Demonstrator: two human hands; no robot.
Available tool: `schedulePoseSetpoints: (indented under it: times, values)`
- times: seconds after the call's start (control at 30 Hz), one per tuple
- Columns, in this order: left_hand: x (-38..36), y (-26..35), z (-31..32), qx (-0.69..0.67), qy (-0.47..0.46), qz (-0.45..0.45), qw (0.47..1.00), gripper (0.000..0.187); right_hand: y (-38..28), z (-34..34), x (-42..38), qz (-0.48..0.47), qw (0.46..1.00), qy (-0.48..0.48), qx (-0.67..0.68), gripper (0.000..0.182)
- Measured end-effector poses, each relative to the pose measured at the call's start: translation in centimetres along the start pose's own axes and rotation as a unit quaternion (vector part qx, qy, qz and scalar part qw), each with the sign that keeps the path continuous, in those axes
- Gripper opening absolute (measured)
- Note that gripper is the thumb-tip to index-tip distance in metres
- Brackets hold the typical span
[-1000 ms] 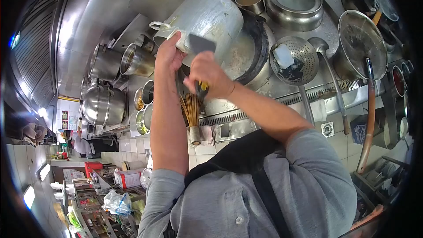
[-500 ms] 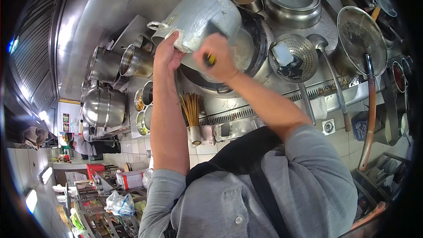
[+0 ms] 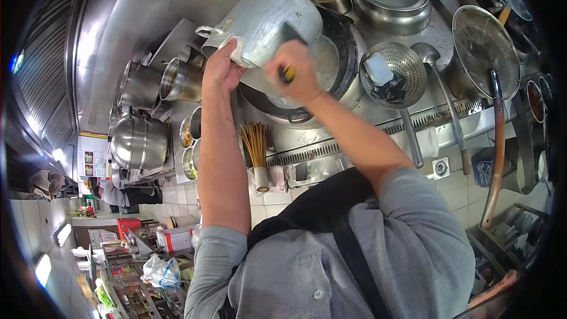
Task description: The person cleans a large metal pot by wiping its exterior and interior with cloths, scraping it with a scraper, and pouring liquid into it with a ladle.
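A large metal pot (image 3: 269, 15) lies tilted on its side over a wok (image 3: 331, 62) that holds cloudy liquid. My left hand (image 3: 221, 68) is closed on a white cloth (image 3: 239, 54) at the pot's rim, near its handle. In my right hand (image 3: 295, 71) is a scraper with a dark flat blade (image 3: 292, 34) and a black and yellow handle. The blade is at the pot's outer side. Motion slightly blurs my right hand.
A perforated ladle (image 3: 407, 71) with a white sponge (image 3: 378, 70) rests right of the wok, beside a long-handled ladle (image 3: 426, 53). A bamboo brush (image 3: 257, 147) stands at the counter's front edge. Steel pots (image 3: 139, 142) are on the left.
My right hand and the scraper have shifted slightly right along the pot's side. The blade shows more clearly. My left hand still holds the cloth at the rim.
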State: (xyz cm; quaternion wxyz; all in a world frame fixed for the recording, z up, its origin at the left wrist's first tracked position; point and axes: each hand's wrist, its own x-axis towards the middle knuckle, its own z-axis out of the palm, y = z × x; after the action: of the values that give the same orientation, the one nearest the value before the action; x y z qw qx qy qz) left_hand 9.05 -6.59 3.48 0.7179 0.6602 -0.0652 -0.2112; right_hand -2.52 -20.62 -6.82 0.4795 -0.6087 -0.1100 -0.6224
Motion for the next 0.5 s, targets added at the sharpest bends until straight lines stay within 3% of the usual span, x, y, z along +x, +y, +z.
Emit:
schedulePoseSetpoints:
  times: [0.07,0.17,0.2,0.3,0.33,0.43,0.5]
  values:
    - [0.6,-0.2,0.0,-0.004,-0.010,0.013,1.000,0.033,0.8,-0.2,1.3,0.070,0.996,0.027,-0.041,0.030]
    - [1.2,-0.4,-0.8,-0.003,-0.014,-0.011,1.000,0.032,-3.7,0.6,1.4,-0.070,0.985,-0.136,0.076,0.028]
    - [0.0,0.2,0.5,-0.002,0.003,-0.015,1.000,0.030,-5.1,1.2,1.4,-0.060,0.982,-0.158,0.086,0.024]
    - [0.1,0.0,0.2,0.022,0.000,0.006,1.000,0.030,1.1,-0.3,3.5,-0.027,0.993,-0.117,0.016,0.020]
    - [0.2,-0.1,0.2,0.019,-0.012,0.011,1.000,0.031,5.1,-0.1,4.0,0.020,0.999,-0.041,-0.015,0.015]
    - [-0.4,-0.1,1.1,0.006,-0.005,0.015,1.000,0.030,4.0,0.4,5.3,0.035,0.998,-0.009,-0.060,0.015]
    - [-0.2,0.0,0.6,0.000,-0.010,0.002,1.000,0.030,-0.4,0.9,3.4,-0.011,0.996,-0.081,-0.018,0.018]
